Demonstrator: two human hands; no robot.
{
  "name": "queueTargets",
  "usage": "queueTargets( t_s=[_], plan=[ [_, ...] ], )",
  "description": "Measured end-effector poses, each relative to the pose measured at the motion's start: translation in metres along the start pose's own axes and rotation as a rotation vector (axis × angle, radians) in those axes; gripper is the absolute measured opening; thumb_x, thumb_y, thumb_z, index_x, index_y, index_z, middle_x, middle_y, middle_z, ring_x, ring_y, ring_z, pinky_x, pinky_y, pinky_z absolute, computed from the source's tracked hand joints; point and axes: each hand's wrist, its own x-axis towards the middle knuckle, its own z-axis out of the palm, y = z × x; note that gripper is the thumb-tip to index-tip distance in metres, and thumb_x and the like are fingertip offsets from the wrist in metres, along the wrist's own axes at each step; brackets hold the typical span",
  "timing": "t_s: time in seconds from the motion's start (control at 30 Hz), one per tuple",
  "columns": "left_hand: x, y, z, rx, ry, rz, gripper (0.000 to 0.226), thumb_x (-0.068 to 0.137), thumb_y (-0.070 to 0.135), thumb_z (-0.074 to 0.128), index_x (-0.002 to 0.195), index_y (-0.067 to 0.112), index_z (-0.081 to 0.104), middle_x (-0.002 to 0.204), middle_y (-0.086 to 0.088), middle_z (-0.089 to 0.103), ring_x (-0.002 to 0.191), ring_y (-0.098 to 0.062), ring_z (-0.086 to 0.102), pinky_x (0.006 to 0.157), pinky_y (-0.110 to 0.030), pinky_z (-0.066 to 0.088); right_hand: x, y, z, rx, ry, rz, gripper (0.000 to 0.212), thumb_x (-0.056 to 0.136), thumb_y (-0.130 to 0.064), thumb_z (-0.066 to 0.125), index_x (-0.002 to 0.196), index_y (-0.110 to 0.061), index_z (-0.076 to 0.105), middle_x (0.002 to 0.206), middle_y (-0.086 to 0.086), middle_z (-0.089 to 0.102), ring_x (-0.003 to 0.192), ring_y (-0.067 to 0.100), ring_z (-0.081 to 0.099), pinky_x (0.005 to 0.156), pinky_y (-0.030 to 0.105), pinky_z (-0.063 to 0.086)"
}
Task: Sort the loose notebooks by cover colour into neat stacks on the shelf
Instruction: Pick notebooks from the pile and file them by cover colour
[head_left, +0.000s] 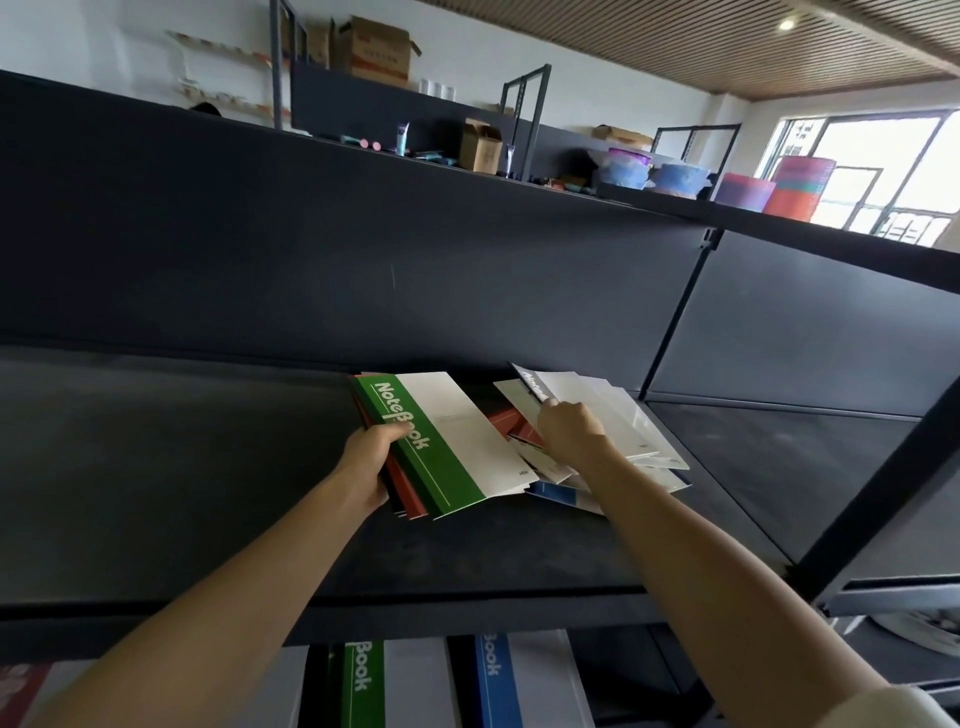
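- Left hand (370, 460) grips the left edge of a bundle (410, 491) resting on the shelf (182, 441), green notebook (441, 441) uppermost
- Right hand (569, 428), fingers curled, pinches the black notebook (532, 387) on the loose pile (649, 447), just beside the bundle

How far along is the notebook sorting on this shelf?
Done: no single-colour stack shows on this shelf yet. In hand: the left hand grips a mixed bundle, green notebook on top, red beneath; the right hand pinches a black-spined notebook from the loose pile. Left: that pile's red, blue and other covers.
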Motion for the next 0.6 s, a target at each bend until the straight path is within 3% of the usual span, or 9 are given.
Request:
queueTargets(
  t_s=[0.17,0.3,0.4,0.47,0.6],
  plan=[
    [-0.005,0.002,-0.009,0.039,0.002,0.026,0.035,0.088,0.005,0.059,0.122,0.008,0.053,0.095,-0.011,0.064,0.083,-0.027,0.062,0.073,-0.040,0.047,-0.007,0.002,-0.022,0.101,-0.016,0.090,0.032,0.095,-0.006,0.040,0.125,-0.003,0.049,0.117,0.011,0.063,0.105,0.023,0.062,0.079,0.026,0.047],
    [-0.010,-0.001,-0.004,-0.007,-0.008,0.048,0.035,0.093,0.014,0.056,0.126,0.003,0.051,0.086,-0.012,0.064,0.078,-0.026,0.061,0.076,-0.040,0.046,-0.031,-0.058,-0.080,0.206,0.065,-0.097,0.044,0.095,-0.008,0.038,0.139,-0.004,0.038,0.121,0.015,0.061,0.110,0.029,0.060,0.083,0.034,0.048],
    [-0.018,-0.009,-0.009,-0.202,-0.061,0.036,0.037,0.097,0.024,0.050,0.126,0.000,0.051,0.087,-0.013,0.067,0.081,-0.024,0.062,0.069,-0.035,0.049,-0.063,-0.111,-0.104,0.271,0.162,-0.239,0.035,0.096,-0.013,0.041,0.128,-0.003,0.050,0.117,0.014,0.063,0.104,0.029,0.062,0.072,0.033,0.046],
    [-0.024,-0.015,-0.021,-0.198,-0.026,0.022,0.035,0.097,0.024,0.049,0.124,0.002,0.051,0.095,-0.014,0.064,0.083,-0.024,0.062,0.067,-0.034,0.049,-0.075,-0.131,-0.106,0.309,0.156,-0.297,0.032,0.097,-0.016,0.040,0.123,-0.004,0.054,0.112,0.012,0.064,0.098,0.028,0.062,0.068,0.030,0.041],
    [-0.033,-0.017,-0.045,-0.067,0.094,0.030,0.035,0.094,0.017,0.054,0.125,0.001,0.055,0.087,-0.012,0.063,0.074,-0.025,0.061,0.060,-0.032,0.048,-0.081,-0.130,-0.104,0.603,0.086,-0.253,0.036,0.099,-0.030,0.035,0.114,-0.009,0.060,0.109,0.015,0.063,0.096,0.031,0.060,0.069,0.031,0.041]
  ],
)
